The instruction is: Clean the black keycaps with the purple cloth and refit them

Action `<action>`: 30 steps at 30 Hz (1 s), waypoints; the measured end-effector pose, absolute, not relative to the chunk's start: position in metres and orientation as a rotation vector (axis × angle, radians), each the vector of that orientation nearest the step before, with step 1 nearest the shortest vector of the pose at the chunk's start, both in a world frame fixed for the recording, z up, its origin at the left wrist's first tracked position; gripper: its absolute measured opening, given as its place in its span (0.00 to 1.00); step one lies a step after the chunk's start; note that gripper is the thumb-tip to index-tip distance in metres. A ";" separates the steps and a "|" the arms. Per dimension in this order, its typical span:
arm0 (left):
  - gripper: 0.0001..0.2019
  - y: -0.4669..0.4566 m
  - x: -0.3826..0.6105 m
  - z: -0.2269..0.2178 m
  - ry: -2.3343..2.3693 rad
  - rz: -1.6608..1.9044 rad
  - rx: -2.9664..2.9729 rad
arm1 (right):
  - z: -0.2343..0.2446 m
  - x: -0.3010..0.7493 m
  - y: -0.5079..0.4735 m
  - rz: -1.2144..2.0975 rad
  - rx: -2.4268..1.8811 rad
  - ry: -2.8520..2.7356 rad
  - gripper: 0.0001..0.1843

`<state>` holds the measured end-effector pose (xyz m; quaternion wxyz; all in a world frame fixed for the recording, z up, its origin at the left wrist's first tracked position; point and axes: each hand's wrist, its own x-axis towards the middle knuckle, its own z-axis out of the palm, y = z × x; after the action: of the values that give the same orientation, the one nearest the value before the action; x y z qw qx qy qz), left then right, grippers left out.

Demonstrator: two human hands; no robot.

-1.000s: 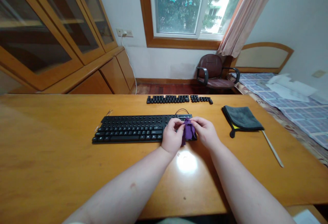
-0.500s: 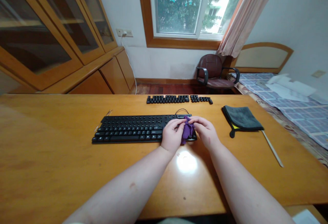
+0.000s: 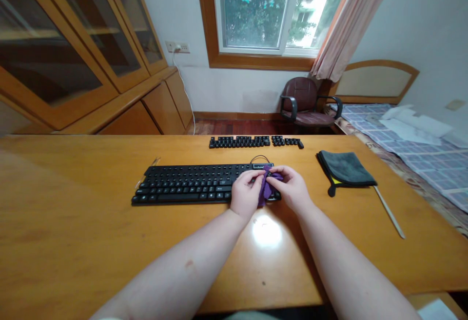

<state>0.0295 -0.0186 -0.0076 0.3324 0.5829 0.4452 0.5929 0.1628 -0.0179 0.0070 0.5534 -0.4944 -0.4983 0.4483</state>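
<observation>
The step in hand looks like wiping by fingertip: both hands work a purple cloth (image 3: 266,192) just above the right end of a black computer keyboard (image 3: 186,187). The left hand (image 3: 246,194) pinches the cloth between thumb and fingers; the right hand (image 3: 292,190) has its thumb and fingertips closed on the other side of it, nearly meeting the left. A small piece, perhaps a keycap, may be wrapped inside, but the folds and fingers hide it.

The keyboard lies lengthwise across the middle of the surface (image 3: 73,212), about parallel to its far edge. Its lower main rows carry keycaps, while the upper rows appear to be bare mounts. Along the surface's far edge stand a long block of loose keycaps (image 3: 239,142) and, to its right, a smaller keycap group (image 3: 286,142). Near the right edge lies a folded grey cloth (image 3: 343,168), with a pale strip (image 3: 390,213) reaching from it towards the near right corner.

As I judge it, the next move calls for a firm left pinch while the right fingertips rub or turn the cloth, keeping anything inside from slipping out.
</observation>
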 end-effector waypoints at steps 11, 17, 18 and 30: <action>0.12 -0.037 0.027 0.003 0.927 1.289 2.032 | 0.010 0.186 -0.013 0.902 -1.107 -1.134 0.11; 0.10 -0.043 0.031 0.004 0.532 0.752 2.441 | 0.007 0.186 -0.009 0.667 -1.455 -1.494 0.10; 0.09 -0.044 0.032 0.003 0.488 0.704 2.483 | 0.007 0.185 -0.009 0.660 -1.511 -1.559 0.11; 0.08 -0.043 0.033 0.005 0.642 0.641 2.534 | 0.000 0.195 -0.004 0.640 -1.587 -1.856 0.10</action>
<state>0.0329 -0.0435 0.0048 0.2232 0.9177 0.2327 0.2322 0.1952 -0.0042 -0.0003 0.3037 -0.5990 -0.7004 0.2417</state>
